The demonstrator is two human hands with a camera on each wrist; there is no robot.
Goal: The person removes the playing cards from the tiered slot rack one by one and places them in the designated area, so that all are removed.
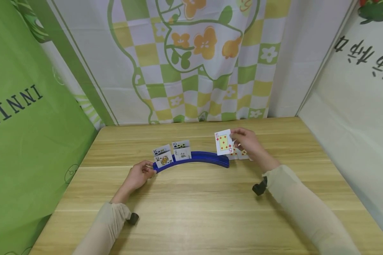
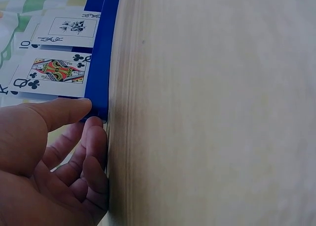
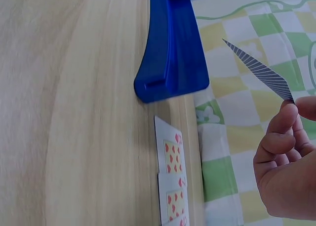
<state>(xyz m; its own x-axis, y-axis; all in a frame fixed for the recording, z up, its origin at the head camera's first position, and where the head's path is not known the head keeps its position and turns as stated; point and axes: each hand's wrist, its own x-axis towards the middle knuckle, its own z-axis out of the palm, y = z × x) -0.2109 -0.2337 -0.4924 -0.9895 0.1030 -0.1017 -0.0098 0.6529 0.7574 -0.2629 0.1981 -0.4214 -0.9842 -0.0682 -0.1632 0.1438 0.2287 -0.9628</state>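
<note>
A curved blue card holder (image 1: 204, 156) stands on the table, and my left hand (image 1: 139, 176) pinches its left end between thumb and fingers. In its left part stand a queen of clubs (image 2: 58, 70) in front of a king (image 1: 161, 150), and a joker (image 2: 73, 28) in front of a ten (image 1: 180, 144). My right hand (image 1: 246, 141) pinches the five of diamonds (image 1: 223, 142) by its right edge, raised over the holder's right end with its face toward me. The right wrist view shows this card's striped back.
Overlapping red-suited cards (image 3: 174, 159) lie on the wooden table (image 1: 191, 209) just beyond the holder's right end, partly covered by my right hand in the head view. A patterned curtain (image 1: 207, 88) hangs behind the table, with green cloth (image 1: 35, 141) at the left.
</note>
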